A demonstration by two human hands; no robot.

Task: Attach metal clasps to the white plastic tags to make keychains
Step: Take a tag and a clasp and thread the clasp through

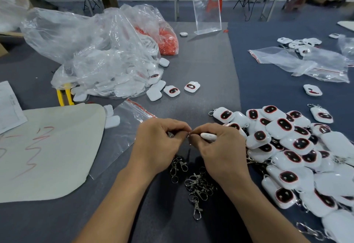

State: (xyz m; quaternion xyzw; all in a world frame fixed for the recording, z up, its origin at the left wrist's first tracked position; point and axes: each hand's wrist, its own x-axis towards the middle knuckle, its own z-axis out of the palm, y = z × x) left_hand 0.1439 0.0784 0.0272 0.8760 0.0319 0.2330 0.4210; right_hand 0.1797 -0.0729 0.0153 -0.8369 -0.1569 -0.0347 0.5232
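Above loose clasps (197,185), left hand (159,141) pinches clasp ring (188,135), right hand (220,147) grips white tag (208,136).

hands (159,143) (220,147): 2; clear stand (206,11): 1; yellow pliers (62,95): 1; tags (283,126): dozens; clasps (199,185): many

1. A tag (208,136) is held in the right hand (222,151) and a clasp (188,136) is pinched in the left hand (159,143), over the table (201,61).
2. Loose clasps (199,185) are heaped just before the hands.
3. Keychains (297,156) are piled to the right.
4. A bag of tags (107,66) is laid behind, to the left.
5. A stand (207,11) is set far behind the hands.
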